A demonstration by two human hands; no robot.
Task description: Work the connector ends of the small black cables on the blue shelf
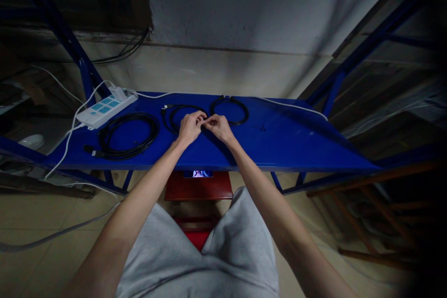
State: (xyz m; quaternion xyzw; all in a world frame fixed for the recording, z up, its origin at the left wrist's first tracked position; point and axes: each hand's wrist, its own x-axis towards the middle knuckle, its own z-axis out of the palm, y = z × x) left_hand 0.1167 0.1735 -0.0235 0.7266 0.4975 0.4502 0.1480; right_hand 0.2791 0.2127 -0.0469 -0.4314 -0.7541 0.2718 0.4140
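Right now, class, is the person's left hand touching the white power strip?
Apart. The head view plainly shows the left hand clear of the white power strip, with a stretch of blue shelf top between them.

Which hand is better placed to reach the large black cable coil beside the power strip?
Left, probably: the left hand lies on the same side as the black cable coil by the white power strip, while the right hand sits farther off, beyond the left hand.

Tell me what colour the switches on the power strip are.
Teal blue switches on a white power strip, best seen in the head view.
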